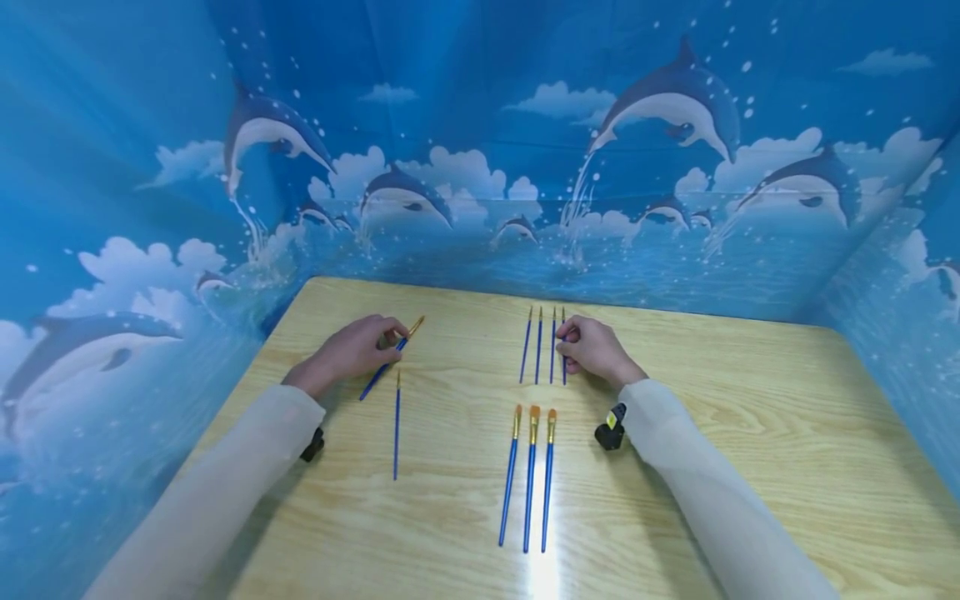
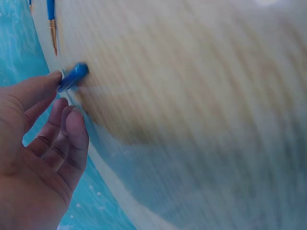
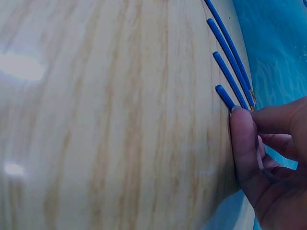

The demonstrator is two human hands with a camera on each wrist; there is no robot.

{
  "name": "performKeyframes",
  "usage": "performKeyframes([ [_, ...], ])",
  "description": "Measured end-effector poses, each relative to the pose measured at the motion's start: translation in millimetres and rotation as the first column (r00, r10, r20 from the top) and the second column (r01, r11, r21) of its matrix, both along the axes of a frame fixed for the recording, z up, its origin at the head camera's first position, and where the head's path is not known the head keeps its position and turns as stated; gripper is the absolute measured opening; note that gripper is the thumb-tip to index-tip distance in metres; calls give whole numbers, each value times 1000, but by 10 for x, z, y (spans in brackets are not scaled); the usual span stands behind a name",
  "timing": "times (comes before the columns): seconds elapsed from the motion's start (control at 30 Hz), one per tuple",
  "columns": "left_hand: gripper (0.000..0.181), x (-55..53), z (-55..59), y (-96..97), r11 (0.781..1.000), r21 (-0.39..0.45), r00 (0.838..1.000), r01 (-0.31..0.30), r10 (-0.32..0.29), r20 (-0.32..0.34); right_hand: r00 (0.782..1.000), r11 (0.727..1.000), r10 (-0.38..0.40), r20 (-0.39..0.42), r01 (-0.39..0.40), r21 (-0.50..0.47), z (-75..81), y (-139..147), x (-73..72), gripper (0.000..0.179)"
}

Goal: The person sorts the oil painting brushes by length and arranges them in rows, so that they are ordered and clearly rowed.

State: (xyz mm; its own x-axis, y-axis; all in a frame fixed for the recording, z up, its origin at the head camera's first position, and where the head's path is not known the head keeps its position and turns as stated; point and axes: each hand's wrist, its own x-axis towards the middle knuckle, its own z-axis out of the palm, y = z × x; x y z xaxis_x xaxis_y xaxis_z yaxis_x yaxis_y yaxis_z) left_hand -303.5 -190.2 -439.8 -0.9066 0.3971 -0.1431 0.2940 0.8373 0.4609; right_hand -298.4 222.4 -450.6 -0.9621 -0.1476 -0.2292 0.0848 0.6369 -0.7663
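Observation:
On the left of the table my left hand [image 1: 360, 346] pinches a blue-handled paintbrush [image 1: 372, 383] between thumb and fingers, its gold ferrule and bristles pointing away to the upper right. In the left wrist view the handle end of that brush [image 2: 80, 71] sticks out from the fingertips. My right hand [image 1: 596, 346] is at the right end of a far row of thin blue paintbrushes [image 1: 537, 350]. Its thumb and forefinger pinch the rightmost thin paintbrush [image 3: 224, 97], whose tip side is hidden behind the fingers in the right wrist view.
A single thin paintbrush [image 1: 397, 425] lies just nearer than my left hand. Three wider paintbrushes [image 1: 530, 483] with orange-brown bristles lie side by side at the near middle of the wooden table [image 1: 720, 400]. A dolphin-print curtain [image 1: 465, 108] hangs behind the far edge.

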Motion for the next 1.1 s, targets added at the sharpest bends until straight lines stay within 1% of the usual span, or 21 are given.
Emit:
performKeyframes([
  [0.2,37,-10,-28,-9,1000,-4,1000,1,-1,17,1000,1000,-3,-6,3,9,-30,3,-4,20],
  [0.4,33,-24,-42,-22,1000,-20,1000,10,-10,14,1000,1000,-5,-3,5,8,-21,-2,10,19],
  [0.53,32,-27,-47,-40,999,-37,1000,11,-12,-3,1000,1000,-7,1,7,3,-19,-10,14,19],
  [0.73,29,-32,-47,-60,997,-74,998,5,-9,-55,1000,1000,3,-7,-3,5,-9,-15,15,21],
  [0.83,28,-33,-41,-71,998,-56,998,12,-15,-57,1000,1000,2,-6,-2,6,-2,-16,18,20],
  [1.0,27,-22,-28,-79,999,-26,997,46,-47,-59,1000,1000,4,-7,-4,6,-7,-12,6,20],
  [1.1,26,-31,-40,-91,998,-19,996,55,-56,-65,1000,1000,3,-7,-3,6,-13,-5,1,19],
])
